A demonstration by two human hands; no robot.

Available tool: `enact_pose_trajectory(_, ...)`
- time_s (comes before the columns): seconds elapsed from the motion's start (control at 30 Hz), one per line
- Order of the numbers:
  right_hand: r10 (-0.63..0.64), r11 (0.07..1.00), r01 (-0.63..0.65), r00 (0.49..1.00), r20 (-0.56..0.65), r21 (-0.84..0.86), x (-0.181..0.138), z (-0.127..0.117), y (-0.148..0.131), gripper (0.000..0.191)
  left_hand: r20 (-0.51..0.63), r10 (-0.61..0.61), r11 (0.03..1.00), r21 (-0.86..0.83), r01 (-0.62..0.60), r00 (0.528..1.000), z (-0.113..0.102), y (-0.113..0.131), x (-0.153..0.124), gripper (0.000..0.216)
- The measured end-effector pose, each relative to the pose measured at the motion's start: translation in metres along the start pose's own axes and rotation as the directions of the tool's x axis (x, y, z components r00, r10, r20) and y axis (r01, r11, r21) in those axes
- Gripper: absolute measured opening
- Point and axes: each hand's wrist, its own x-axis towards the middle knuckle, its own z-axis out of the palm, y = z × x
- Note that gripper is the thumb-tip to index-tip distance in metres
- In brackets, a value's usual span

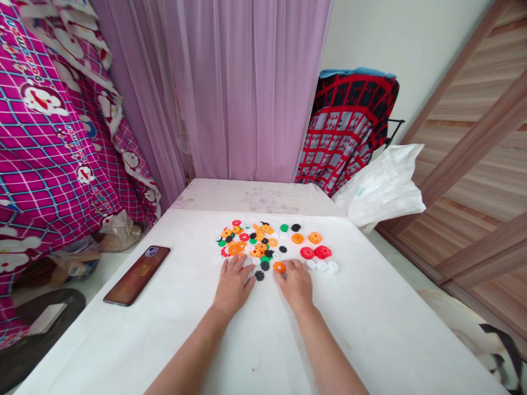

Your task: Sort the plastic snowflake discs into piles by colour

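A mixed pile of small notched plastic discs (236, 248) in orange, black, red, green and white lies on the white table. My left hand (233, 281) rests at the pile's near edge, fingers spread and nothing gripped that I can see. Just right of its thumb is a black disc (259, 275), with another black disc (265, 266) above it. My right hand (297, 282) pinches an orange disc (279, 267) between thumb and fingers, close to the tabletop. Beyond it sit orange discs (297, 238), red discs (323, 252) and white discs (329, 266), grouped by colour.
A green disc (284, 227) and a black disc (296, 227) lie behind the groups. On the table's left is a phone (138, 275). A white plastic bag (385, 184) stands off the right far corner. Purple curtains (247, 88) hang behind the table (164, 345).
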Motion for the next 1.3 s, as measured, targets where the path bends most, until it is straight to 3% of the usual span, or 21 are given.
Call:
enact_pose_trajectory(0.2, 0.002, 1.0, -0.003, 1.0, 0.03, 0.027, 0.003, 0.001, 0.007, 0.016, -0.022, 0.016, 0.997, -0.078, -0.017, 1.0, 0.002, -0.006, -0.004, 0.032)
enact_pose_trajectory(0.33, -0.005, 1.0, 0.004, 0.998, 0.067, 0.018, 0.007, -0.001, 0.007, 0.024, -0.082, 0.001, 0.99, -0.144, -0.013, 0.997, 0.005, -0.012, -0.006, 0.028)
enact_pose_trajectory(0.5, 0.097, 0.995, -0.099, 0.979, 0.181, 0.005, 0.013, -0.006, 0.0, 0.036, -0.152, -0.017, 0.977, -0.212, -0.016, 0.988, 0.01, -0.02, -0.005, 0.027)
enact_pose_trajectory(0.6, 0.13, 0.986, -0.145, 0.975, 0.181, 0.076, 0.018, -0.012, 0.005, 0.044, -0.19, -0.037, 0.967, -0.254, -0.013, 0.981, 0.012, -0.023, -0.005, 0.027)
enact_pose_trajectory(0.77, 0.229, 0.966, -0.234, 0.972, 0.057, 0.11, 0.058, -0.028, 0.036, 0.048, -0.228, -0.048, 0.954, -0.3, -0.023, 0.972, 0.008, -0.023, -0.003, 0.026)
enact_pose_trajectory(0.97, 0.269, 0.963, -0.27, 0.948, 0.171, -0.017, 0.112, -0.031, 0.061, 0.051, -0.256, -0.07, 0.955, -0.297, -0.009, 0.964, 0.005, -0.024, -0.002, 0.026)
enact_pose_trajectory(1.3, 0.268, 0.962, -0.249, 0.938, 0.219, -0.112, 0.122, -0.018, 0.067, 0.053, -0.277, -0.148, 0.918, -0.396, 0.027, 0.949, 0.005, -0.025, -0.001, 0.024)
